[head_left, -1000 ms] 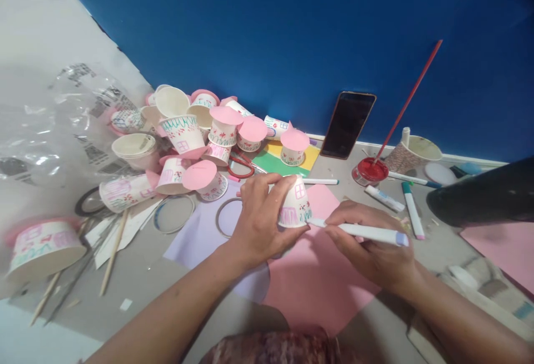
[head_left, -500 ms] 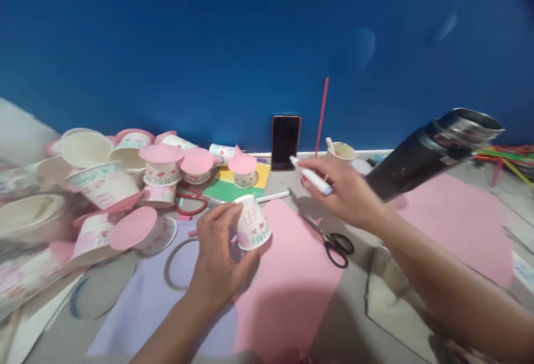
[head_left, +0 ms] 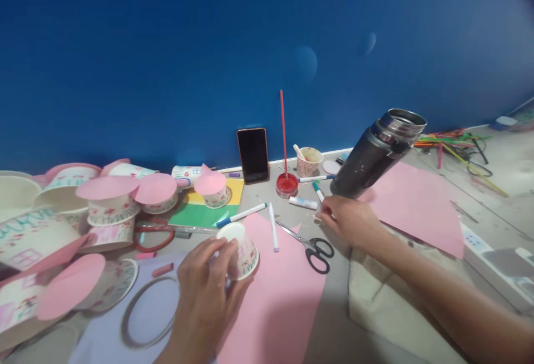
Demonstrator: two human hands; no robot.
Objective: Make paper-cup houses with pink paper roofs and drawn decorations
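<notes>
My left hand [head_left: 208, 275] is wrapped round a small decorated paper cup [head_left: 243, 252], which stands upside down over the pink sheet [head_left: 279, 291]. Near the black bottle's base, my right hand [head_left: 344, 218] has its fingers bent down to the table beside a green-capped marker [head_left: 317, 190]; whether they grip anything is hidden. A pale marker [head_left: 273, 227] lies on the pink sheet, left of the black-handled scissors [head_left: 306, 246]. A blue-capped marker [head_left: 242, 215] rests behind the cup, and a thick white tube [head_left: 303, 203] lies behind the scissors.
Many decorated cups with pink discs [head_left: 107, 191] crowd the left. A phone [head_left: 253, 155] leans on the blue wall. A red dish [head_left: 287, 185] holds an upright red stick. The black bottle [head_left: 371, 155] stands at right, near another pink sheet [head_left: 413, 202]. A ring [head_left: 129, 319] lies front left.
My right hand has let go of the pale marker, now on the pink sheet, and moved down to the table. The view has turned right. My left hand still holds the cup.
</notes>
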